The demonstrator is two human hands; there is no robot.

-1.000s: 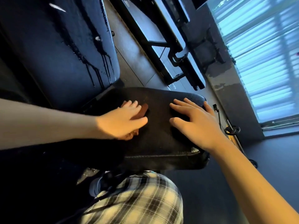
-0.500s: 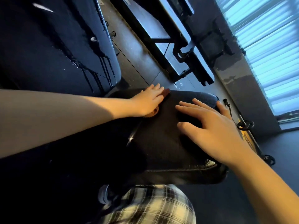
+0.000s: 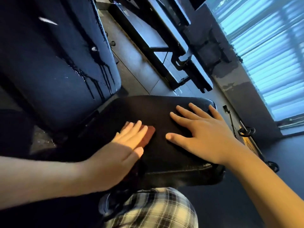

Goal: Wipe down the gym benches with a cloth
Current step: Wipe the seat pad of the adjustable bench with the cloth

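Black padded gym bench seat [image 3: 148,111] adjoins its wet, drip-streaked dark backrest [image 3: 54,66]. Right hand [image 3: 204,135] rests flat on it, grip spread apart; left hand [image 3: 118,153], grip likewise apart, presses a small reddish-brown cloth [image 3: 149,134] mid-seat.

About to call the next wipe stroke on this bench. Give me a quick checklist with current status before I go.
1. Cloth under control: ok, the left hand presses the cloth onto the seat pad with flat fingers.
2. Brace: ok, the right hand lies spread flat on the seat pad, apart from the cloth.
3. Stroke path rightward: not ok, the right hand lies in it.
4. Backrest pad wiped: not ok, liquid streaks run down it.
5. Seat pad clean: cannot tell, too dark.
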